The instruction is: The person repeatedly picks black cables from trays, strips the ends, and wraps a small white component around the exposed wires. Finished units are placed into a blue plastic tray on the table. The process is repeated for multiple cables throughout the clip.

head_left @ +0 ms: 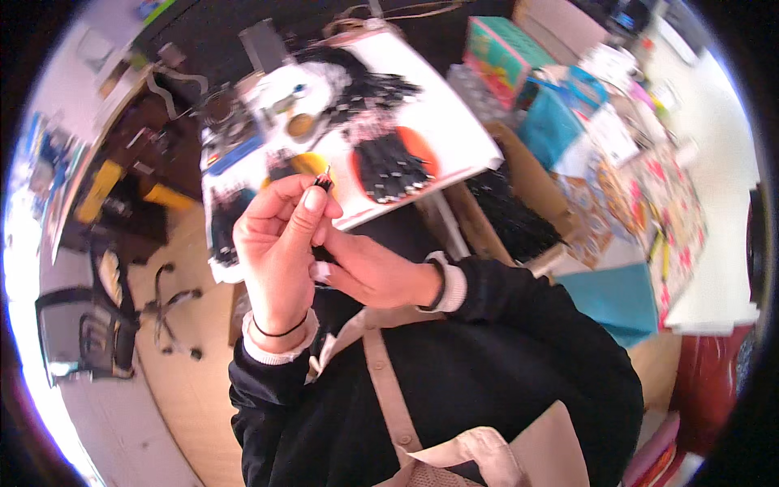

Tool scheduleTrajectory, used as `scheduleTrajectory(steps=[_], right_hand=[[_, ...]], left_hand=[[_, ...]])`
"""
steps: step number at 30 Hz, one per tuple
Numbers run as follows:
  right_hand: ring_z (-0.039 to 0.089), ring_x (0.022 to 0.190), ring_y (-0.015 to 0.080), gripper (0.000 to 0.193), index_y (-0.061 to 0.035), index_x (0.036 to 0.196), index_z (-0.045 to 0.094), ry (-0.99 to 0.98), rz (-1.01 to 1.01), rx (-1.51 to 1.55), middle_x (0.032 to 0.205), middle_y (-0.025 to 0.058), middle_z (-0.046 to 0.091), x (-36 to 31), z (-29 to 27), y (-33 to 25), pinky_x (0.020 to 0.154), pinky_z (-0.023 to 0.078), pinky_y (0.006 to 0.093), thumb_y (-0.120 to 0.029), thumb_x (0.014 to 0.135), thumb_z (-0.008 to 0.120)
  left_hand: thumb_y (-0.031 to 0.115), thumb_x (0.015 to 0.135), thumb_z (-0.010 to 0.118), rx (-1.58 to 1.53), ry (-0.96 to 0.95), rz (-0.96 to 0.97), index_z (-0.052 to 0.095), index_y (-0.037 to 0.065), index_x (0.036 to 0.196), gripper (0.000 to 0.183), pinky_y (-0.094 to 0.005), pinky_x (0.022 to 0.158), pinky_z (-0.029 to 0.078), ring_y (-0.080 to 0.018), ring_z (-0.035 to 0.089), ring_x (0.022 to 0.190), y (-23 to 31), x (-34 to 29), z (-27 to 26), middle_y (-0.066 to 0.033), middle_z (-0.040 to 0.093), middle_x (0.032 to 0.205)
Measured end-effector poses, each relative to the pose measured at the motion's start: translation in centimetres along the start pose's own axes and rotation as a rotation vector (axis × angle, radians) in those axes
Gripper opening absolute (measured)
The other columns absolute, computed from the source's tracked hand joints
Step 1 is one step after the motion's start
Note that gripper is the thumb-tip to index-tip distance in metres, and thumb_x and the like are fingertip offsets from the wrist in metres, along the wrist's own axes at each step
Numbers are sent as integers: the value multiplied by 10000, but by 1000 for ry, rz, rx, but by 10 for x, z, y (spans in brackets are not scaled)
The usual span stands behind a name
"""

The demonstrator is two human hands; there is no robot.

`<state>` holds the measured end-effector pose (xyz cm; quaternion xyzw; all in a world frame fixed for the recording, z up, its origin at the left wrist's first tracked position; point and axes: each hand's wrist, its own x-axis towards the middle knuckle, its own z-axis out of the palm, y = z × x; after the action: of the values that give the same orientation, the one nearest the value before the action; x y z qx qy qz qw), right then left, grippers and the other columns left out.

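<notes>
My left hand [277, 231] is raised above the near edge of the white table [466, 150]. Its thumb and fingers pinch a short black cable end [323, 182] with thin light-coloured strands at the tip. Against its fingers rests my right hand [377, 272], whose fingers are closed too; a bit of black shows between the two hands, but what the right fingers grip is hidden. Beyond them, a bundle of black cables [389, 166] with pale ends lies on an orange-red round plate [422, 150]. A yellow round plate [312, 162] is partly behind my left hand.
A larger heap of black cables [365, 81] covers the table's far side, near a small brown round dish [300, 126]. On the right stands a cardboard box [479, 215] holding black strands. A cluttered flowered surface [682, 195] lies beyond it. An office chair [89, 312] is at left.
</notes>
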<state>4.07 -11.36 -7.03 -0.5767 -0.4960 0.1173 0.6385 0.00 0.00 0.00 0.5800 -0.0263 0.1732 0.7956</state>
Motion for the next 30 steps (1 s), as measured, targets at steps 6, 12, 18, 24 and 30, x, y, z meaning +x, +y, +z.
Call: scheduleTrajectory(steps=[6, 12, 18, 24, 30], right_hand=[[582, 707, 200, 121, -15, 1034, 497, 446, 21, -241, 781, 96, 554, -43, -96, -34, 645, 469, 330, -87, 944, 462], [464, 619, 77, 266, -39, 1013, 533, 949, 88, -365, 753, 20, 557, -103, -219, -82, 572, 379, 213, -265, 1034, 395], [512, 532, 144, 252, -33, 878, 506, 733, 718, -680, 606, 43, 535, -141, -268, 58, 501, 387, 310, -234, 1004, 421], [575, 930, 464, 277, 49, 991, 559, 383, 733, -973, 944, 290, 615, -167, -262, 186, 781, 464, 486, -196, 946, 439], [627, 926, 371, 243, 6, 1064, 617, 581, 716, -1010, 1008, 229, 647, -167, -274, 150, 810, 482, 411, -164, 920, 519]], left_hand=[[37, 929, 568, 136, -205, 121, 426, -25, 1370, 467, -325, 1060, 335, -211, 444, 1290, -16, 5, 29, -147, 499, 1365], [29, 922, 567, 331, 2, -19, 558, -19, 1233, 314, -266, 934, 430, -150, 569, 1060, -37, 0, -34, -78, 619, 1166], [36, 910, 588, 766, 281, -38, 641, -10, 1044, 151, -205, 745, 440, -78, 558, 798, -57, -17, -113, -12, 637, 897], [78, 825, 654, 1301, 361, 89, 655, -9, 871, 99, -308, 610, 469, -200, 591, 640, -50, 23, -167, -114, 625, 733], [153, 799, 656, 1587, 313, 34, 640, -7, 775, 162, -427, 696, 495, -355, 623, 765, -71, 78, -197, -190, 639, 772]])
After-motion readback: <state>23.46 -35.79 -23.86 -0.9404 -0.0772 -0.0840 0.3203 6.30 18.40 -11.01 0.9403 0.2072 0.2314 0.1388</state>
